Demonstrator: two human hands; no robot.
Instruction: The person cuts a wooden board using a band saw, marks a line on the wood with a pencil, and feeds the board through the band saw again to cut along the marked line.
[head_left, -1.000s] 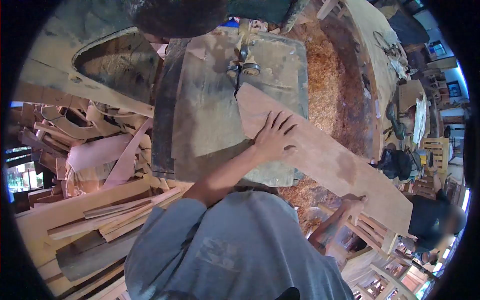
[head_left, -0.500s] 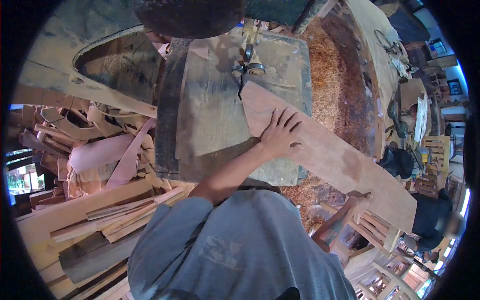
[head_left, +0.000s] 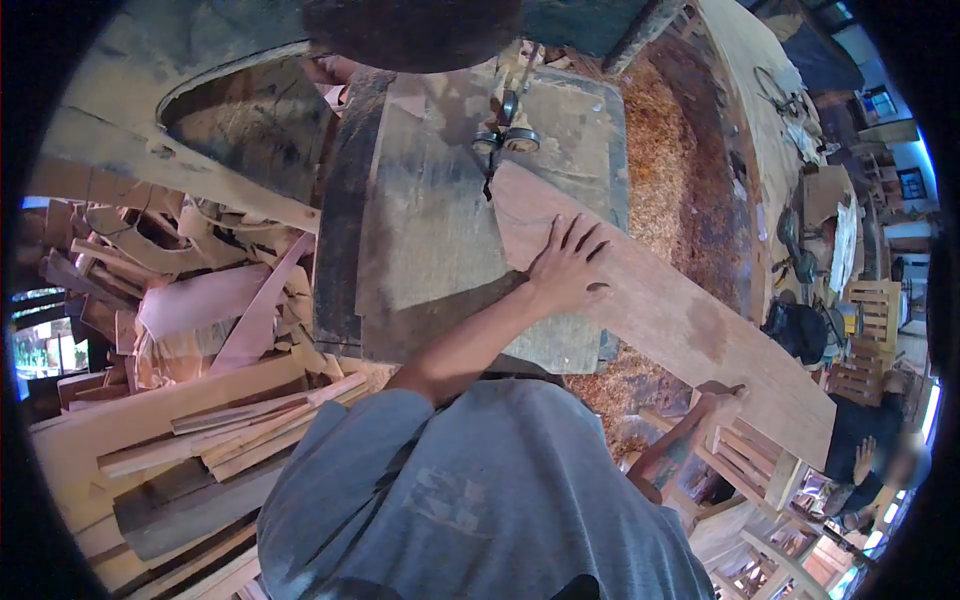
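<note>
A long, flat wooden board (head_left: 680, 310) lies slantwise with its far end on the bandsaw table (head_left: 430, 240). That end meets the thin blade (head_left: 489, 185), just below the round guide wheels (head_left: 506, 138). My left hand (head_left: 567, 270) rests flat on the board near this end, fingers spread. Further back, where the board overhangs the table, my right hand (head_left: 716, 405) grips its near edge, thumb on top and the other fingers mostly hidden beneath. A curved line shows faintly on the board near the blade.
Sawdust (head_left: 655, 150) covers the floor right of the table. Scrap wood (head_left: 200, 320) and stacked planks (head_left: 230, 430) fill the left. A slatted wooden piece (head_left: 745, 455) stands below the board's rear end. Another person (head_left: 860, 440) is close behind that end.
The view has shifted slightly, so the table sits a little further right. Both hands keep about the same places on the board. The other person's raised hand now shows near the board's rear end.
</note>
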